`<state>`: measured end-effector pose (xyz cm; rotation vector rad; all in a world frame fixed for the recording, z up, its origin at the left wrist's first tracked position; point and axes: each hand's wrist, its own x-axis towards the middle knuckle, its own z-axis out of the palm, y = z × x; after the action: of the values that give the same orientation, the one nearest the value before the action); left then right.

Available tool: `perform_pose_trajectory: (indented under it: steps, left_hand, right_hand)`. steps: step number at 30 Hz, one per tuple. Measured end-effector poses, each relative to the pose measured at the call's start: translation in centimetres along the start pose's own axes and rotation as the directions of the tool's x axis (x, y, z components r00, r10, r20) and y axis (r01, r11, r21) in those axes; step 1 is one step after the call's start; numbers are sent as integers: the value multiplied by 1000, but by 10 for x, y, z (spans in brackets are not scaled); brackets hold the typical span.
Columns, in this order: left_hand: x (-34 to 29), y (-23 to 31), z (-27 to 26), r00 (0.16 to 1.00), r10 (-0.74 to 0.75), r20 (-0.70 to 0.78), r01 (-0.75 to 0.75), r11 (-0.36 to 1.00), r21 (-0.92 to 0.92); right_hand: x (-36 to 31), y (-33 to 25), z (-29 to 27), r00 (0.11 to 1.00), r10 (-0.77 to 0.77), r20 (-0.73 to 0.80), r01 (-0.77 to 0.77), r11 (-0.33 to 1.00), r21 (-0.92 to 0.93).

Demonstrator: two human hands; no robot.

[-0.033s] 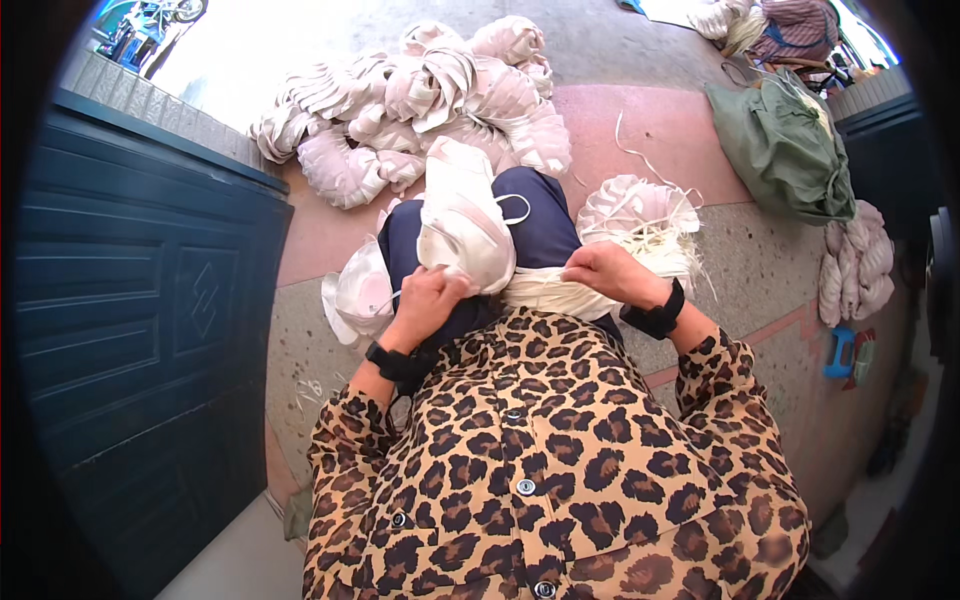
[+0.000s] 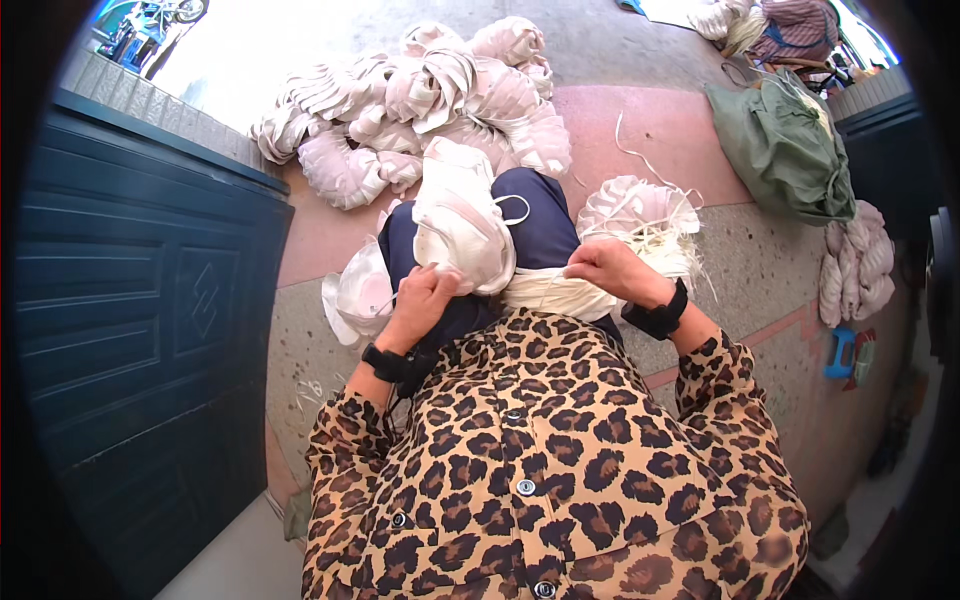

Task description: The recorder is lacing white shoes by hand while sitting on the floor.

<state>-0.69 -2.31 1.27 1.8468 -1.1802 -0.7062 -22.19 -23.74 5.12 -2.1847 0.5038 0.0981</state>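
A stack of white and pale pink fabric pieces (image 2: pixel 462 225) lies across my lap, with a thin white loop of cord (image 2: pixel 516 209) at its right side. My left hand (image 2: pixel 426 296) is closed on the near left edge of this stack, thumb and fingers pinched together. A bundle of cream strips (image 2: pixel 560 292) rests on my right thigh. Just above it my right hand (image 2: pixel 618 270) is closed in a pinch; a thin cream strip seems to run from its fingertips toward the bundle. What lies inside the fingers is mostly hidden.
Tied fabric bundles (image 2: pixel 430 95) are heaped ahead of my knees. A fabric roll (image 2: pixel 630 205) with loose strips sits at my right, another fabric piece (image 2: pixel 362 290) at my left. Beyond are a green sack (image 2: pixel 780 150), pinkish bundles (image 2: pixel 858 262), a blue object (image 2: pixel 840 352) and a dark blue door (image 2: pixel 150 270).
My left hand and the near edge of the fabric stack have shifted slightly left. My right hand has barely moved.
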Motion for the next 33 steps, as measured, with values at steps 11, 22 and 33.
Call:
perform_pose_trajectory:
  steps: [11, 22, 33]
  left_hand:
    - [-15, 11, 13, 984, 135, 115, -165, 935, 314]
    - [-13, 25, 18, 990, -13, -138, 9, 999, -35]
    - [-31, 42, 20, 999, 17, -33, 6, 795, 606]
  right_hand:
    - [-1, 3, -62, 897, 288, -335, 90, 624, 776]
    - [38, -7, 33, 816, 370, 444, -554, 284, 783]
    - [76, 4, 102, 620, 547, 563, -566, -186, 803]
